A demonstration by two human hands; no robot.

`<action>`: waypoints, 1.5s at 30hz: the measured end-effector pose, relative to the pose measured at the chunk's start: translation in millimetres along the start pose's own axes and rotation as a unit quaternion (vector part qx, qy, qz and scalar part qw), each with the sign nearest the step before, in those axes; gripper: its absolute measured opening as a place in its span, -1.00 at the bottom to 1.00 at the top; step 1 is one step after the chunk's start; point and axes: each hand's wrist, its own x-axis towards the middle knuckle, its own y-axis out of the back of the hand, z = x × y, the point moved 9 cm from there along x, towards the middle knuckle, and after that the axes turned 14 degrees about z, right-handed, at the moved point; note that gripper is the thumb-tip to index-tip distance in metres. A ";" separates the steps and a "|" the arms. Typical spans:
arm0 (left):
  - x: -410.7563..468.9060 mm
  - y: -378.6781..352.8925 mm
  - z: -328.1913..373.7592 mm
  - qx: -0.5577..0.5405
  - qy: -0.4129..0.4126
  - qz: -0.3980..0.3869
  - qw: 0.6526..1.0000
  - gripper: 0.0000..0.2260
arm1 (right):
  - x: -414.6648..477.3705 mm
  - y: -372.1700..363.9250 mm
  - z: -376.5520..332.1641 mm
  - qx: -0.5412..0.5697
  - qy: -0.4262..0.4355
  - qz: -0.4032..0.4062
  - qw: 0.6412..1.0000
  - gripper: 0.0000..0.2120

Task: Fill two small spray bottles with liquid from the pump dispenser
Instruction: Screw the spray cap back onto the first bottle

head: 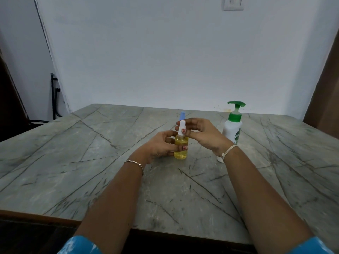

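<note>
Head view, centre of frame: a small spray bottle [181, 147] full of yellow liquid stands upright on the grey veined surface [91, 162], held between both hands.
Long axis: vertical, base on the surface and white spray head [182, 128] at the top.
Left hand [161, 146]: comes in from the frame's left; its fingers [180, 147] are closed round the yellow body, steadying it.
Right hand [201, 133]: comes in from the frame's right and sits higher; its fingertips [183, 131] pinch the white spray head.
Key relation: the spray head lies directly under the right fingertips, on the same vertical line as the body held below, so I judge that any turn runs about that upright axis.
Step, as I judge it: screwing the head on or off; I cannot tell which.
Second bottle [182, 116]: only a pale blue top shows, just behind the hands; its fill level is hidden.
Pump dispenser [233, 125]: white with a green pump, right of centre, beside the right wrist and nearer that hand.
Small white object [220, 159]: lies below the right wrist, too hidden to name.
</note>
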 end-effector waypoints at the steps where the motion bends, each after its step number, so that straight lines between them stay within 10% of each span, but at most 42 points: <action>1: 0.2 -0.1 -0.1 -0.002 -0.001 0.000 1.000 -0.41 | 1.3 2.6 -0.5 -0.014 0.007 0.025 1.000 -0.75; 6: -0.8 -0.5 1.1 -0.004 -0.007 0.001 1.000 -0.46 | 2.0 5.1 0.1 -0.059 0.037 0.085 0.994 -0.63; 13: 0.1 0.3 0.0 -0.002 -0.001 0.001 1.000 -0.40 | -3.9 -2.8 3.9 0.024 -0.035 -0.041 0.998 -0.75; 21: 1.7 -0.1 -0.5 -0.003 -0.009 -0.003 1.000 -0.44 | 3.1 9.7 1.9 -0.014 0.012 0.075 0.997 -0.68; 28: -1.3 -1.8 1.9 -0.015 -0.011 -0.005 1.000 -0.51 | -0.6 -2.5 7.7 0.016 -0.026 -0.028 0.999 -0.69; 45: -1.7 2.5 4.0 0.001 -0.026 0.016 1.000 -0.50 | 3.8 -5.1 5.7 -0.072 0.055 0.093 0.992 -0.71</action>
